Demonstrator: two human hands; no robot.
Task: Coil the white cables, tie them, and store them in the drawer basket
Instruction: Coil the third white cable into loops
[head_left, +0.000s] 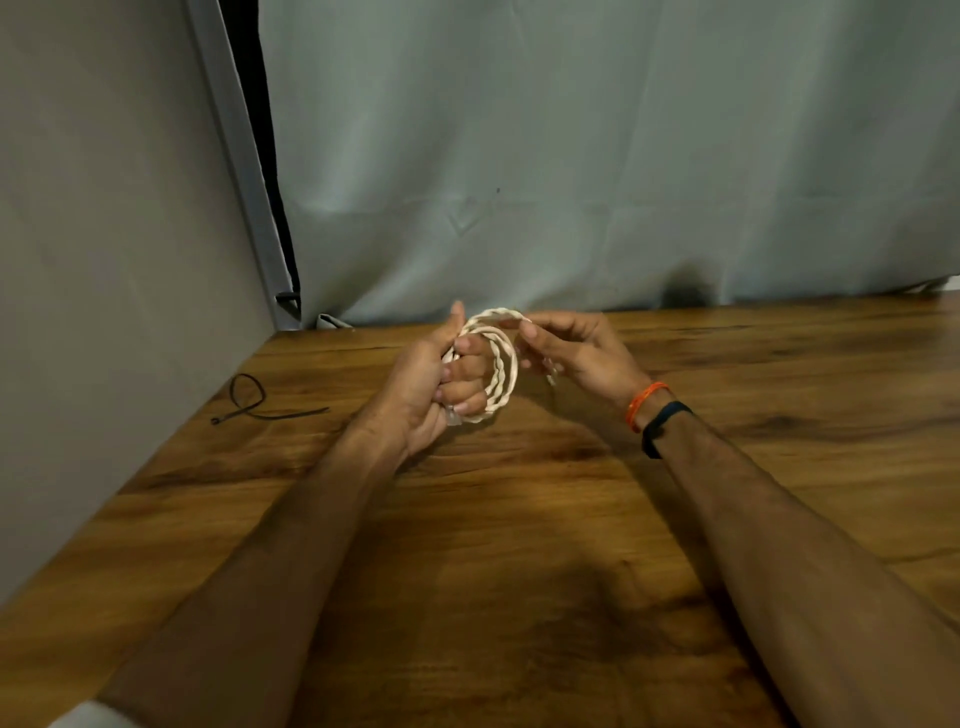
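The wooden table (519, 519) reaches from the near edge of the view up to a pale grey curtain (571, 156) that hangs along its far side. On the left, the table's edge runs diagonally against a grey wall (104, 260), and a metal frame post (244, 182) stands in the corner where the wall meets the curtain. A wide part of the tabletop lies bare in front of the hands and to the right of them. Near the left edge, well apart from the hands, lies a black cable tie (249, 400), bent into a loose loop with its tail pointing right.

Both forearms come in from the bottom and meet above the far middle of the table. The left hand (431, 384) is turned with the thumb upward, and its fingers are curled round the left side of the white cable (501, 364), gripping the coil. The right hand (576, 353) has its palm facing left; its thumb and first fingers pinch the top of the coil, and the other fingers are loosely bent. On the right wrist sit an orange band (644, 405) and a black band (662, 426).

The cable is white and looks twisted or braided. It is wound into several round loops that stand nearly upright between the two hands, above the tabletop. A short end seems to hang under the right hand, but it is blurred.
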